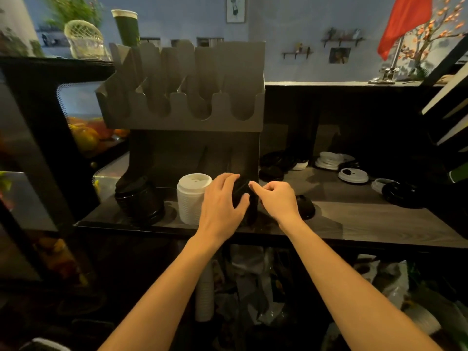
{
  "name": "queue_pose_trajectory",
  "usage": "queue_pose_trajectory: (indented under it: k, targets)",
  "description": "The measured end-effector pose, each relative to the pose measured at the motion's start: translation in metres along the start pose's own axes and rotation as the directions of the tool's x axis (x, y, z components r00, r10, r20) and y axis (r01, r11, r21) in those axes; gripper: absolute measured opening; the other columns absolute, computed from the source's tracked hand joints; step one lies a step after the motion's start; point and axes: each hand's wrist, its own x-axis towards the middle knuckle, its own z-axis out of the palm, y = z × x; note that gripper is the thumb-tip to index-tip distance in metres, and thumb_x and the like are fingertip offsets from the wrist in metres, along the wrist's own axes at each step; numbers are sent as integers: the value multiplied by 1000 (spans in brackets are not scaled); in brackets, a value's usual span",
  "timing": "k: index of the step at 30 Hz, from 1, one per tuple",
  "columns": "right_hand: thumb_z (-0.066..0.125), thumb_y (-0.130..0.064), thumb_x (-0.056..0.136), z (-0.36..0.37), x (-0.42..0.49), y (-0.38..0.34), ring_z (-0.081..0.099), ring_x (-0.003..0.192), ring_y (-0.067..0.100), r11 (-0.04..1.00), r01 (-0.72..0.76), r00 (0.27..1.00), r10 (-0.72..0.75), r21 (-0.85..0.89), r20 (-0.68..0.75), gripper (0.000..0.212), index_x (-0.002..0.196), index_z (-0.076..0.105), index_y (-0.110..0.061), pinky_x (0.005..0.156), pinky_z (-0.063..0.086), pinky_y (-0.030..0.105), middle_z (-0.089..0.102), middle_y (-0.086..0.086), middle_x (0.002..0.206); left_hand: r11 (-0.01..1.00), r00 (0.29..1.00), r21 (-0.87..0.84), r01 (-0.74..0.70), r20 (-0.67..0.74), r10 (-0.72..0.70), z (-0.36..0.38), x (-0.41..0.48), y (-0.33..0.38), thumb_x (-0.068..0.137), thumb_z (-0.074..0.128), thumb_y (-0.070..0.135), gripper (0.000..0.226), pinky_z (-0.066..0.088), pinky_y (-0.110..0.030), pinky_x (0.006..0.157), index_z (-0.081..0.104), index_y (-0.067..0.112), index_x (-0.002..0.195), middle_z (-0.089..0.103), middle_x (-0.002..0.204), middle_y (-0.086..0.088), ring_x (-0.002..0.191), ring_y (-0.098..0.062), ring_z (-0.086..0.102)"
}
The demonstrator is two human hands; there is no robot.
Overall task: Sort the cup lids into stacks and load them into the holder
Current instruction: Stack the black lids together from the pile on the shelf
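Left hand (222, 201) grips a black lid stack (243, 192), fingers curled over its far side, thumb on the near side. Setting, left to right: fruit (86, 136) behind a glass panel; a green cup (126, 26) on the high shelf; a grey slotted holder (182, 117) with scalloped front, standing on a dim wood-grain counter (367, 221). Along its base, a dark lid stack (138, 196) leans in the leftmost well, a white lid stack (192, 198) stands upright just beside it, then the gripped stack touching the hand. Right hand (277, 198) sits just right of that stack, forefinger reaching to its top edge, other fingers curled in; cannot tell whether it pinches a lid. A single black lid (307, 206) lies beside the wrist. Further right, loose black lids (276, 160), loose white lids (329, 159), all unsorted on the counter. Blue wall behind; red flag (402, 21) at far right.
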Motion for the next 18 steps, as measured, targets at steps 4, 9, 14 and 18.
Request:
queue_pose_trajectory:
  k: [4,9,14,18]
  targets:
    - [60,-56,93,1,-2,-4,65,66,23,988,-4,998,14,-151,66,56,73,69,-5,71,55,43,62,6,63,992,993,122,-36,117,22,-1,1,-3,101,56,38,41,36,-38,118,58,20,137,63,133,4,127,-14,54]
    - [58,-47,96,4,-4,-1,60,89,14,970,110,988,-83,-215,132,31,114,58,-21,80,55,37,61,-4,100,980,977,179,-83,209,44,0,-2,-4,102,55,32,40,33,-33,118,59,18,139,60,140,2,131,-14,53]
    - [55,-30,101,9,-8,8,56,100,8,930,324,943,-302,-174,143,24,122,66,-22,85,54,32,58,-6,118,994,976,105,-29,219,5,2,-7,-5,102,54,26,38,44,-26,103,58,19,139,60,140,4,128,-12,55]
    - [52,-36,102,11,-8,10,57,92,9,904,350,935,-322,-245,148,24,115,66,-21,78,55,34,59,-6,112,996,969,89,15,245,-37,-1,-3,-2,99,56,26,38,44,-25,98,58,18,136,62,135,3,119,-14,60]
